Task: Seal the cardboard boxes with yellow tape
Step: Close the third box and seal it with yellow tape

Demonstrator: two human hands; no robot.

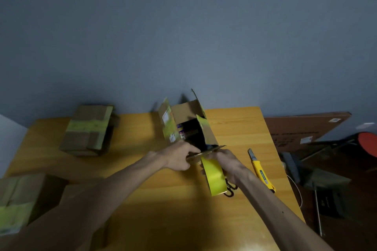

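Left hand pinches box flap, right hand grips yellow tape, over wooden table, grey wall.

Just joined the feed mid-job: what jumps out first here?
An open box stands on the table, flaps up, with the left hand and right hand at its near flap. The right hand holds bright yellow tape; a yellow utility knife lies just right.

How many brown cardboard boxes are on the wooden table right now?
3. An open brown cardboard box at the far middle, a closed yellow-taped box at the far left, and another taped box at the near-left corner. The left forearm may hide a fourth.
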